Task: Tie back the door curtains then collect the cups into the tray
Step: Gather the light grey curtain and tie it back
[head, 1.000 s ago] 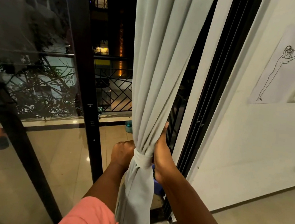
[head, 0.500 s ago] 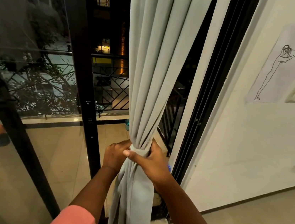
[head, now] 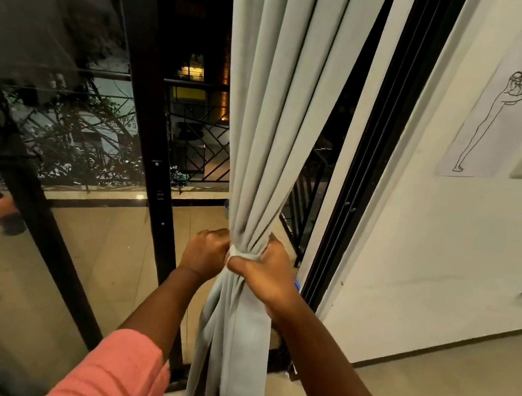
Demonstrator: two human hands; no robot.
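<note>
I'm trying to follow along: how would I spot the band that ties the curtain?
Find the grey curtain hanging by the dark door frame. Where its folds pinch narrowest, between the left hand and right hand, sits the tieback: a paler, whitish strip lying crosswise.

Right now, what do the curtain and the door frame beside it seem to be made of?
Curtain: pale grey-green woven cloth, matte; it hangs in soft folds and bunches where both hands grip it. Door frame: probably dark painted metal, judging by its thin straight profile and faint sheen, though wood cannot be ruled out.
</note>
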